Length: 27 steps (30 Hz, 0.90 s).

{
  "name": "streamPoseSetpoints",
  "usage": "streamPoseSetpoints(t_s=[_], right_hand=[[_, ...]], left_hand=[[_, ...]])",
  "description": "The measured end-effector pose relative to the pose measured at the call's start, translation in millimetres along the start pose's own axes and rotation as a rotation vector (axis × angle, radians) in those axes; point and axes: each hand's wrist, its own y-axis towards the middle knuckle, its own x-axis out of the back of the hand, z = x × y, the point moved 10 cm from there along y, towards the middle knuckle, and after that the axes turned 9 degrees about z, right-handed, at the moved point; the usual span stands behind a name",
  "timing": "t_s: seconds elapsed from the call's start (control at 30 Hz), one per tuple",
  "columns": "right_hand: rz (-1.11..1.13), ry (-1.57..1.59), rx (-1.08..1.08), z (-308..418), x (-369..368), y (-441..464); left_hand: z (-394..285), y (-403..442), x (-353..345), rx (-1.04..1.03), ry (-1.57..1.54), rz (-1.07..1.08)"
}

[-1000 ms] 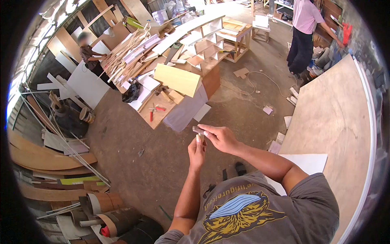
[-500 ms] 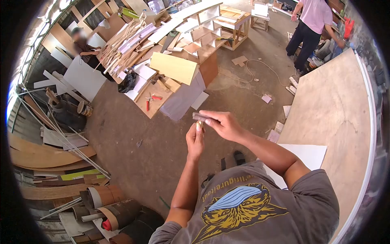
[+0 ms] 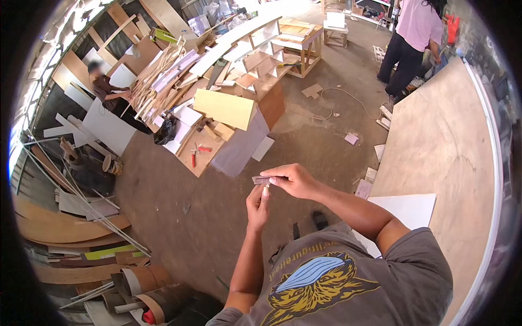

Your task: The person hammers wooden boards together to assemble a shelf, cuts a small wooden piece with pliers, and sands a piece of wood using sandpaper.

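My right hand (image 3: 294, 181) is closed on a small dark brown block (image 3: 262, 180), held level in front of my chest. Just below it, my left hand (image 3: 258, 206) is raised with its thumb up and fingers bent round a small pale piece (image 3: 267, 187), mostly hidden by the fingers. The block lies across the top of the pale piece, and the two hands meet there. What the pale piece is cannot be made out.
Ahead stands a workbench (image 3: 204, 157) with wood strips, a yellow board (image 3: 223, 108) and red-handled pliers (image 3: 194, 157). A large plywood sheet (image 3: 440, 146) leans at right. One person (image 3: 109, 92) stands back left, another (image 3: 410, 38) back right. Rolled sheets (image 3: 163, 293) lie lower left.
The block has shifted slightly over the pale piece and now lies more level. The person at back right has turned and bent further toward the wall. The whole view has shifted a little.
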Motion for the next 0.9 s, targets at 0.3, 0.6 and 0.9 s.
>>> streamPoseSetpoints(t_s=[0.3, 0.6, 0.9], right_hand=[[-0.003, -0.103, -0.140, -21, 19, -5], [-0.022, -0.001, -0.175, -28, 25, -16], [-0.074, -0.077, -0.168, -36, 30, -21]], left_hand=[[-11, 4, -11, -0.027, 0.031, 0.035], [-6, 9, -21, -0.013, -0.043, 0.058], [-3, 10, -28, 0.020, -0.052, 0.070]])
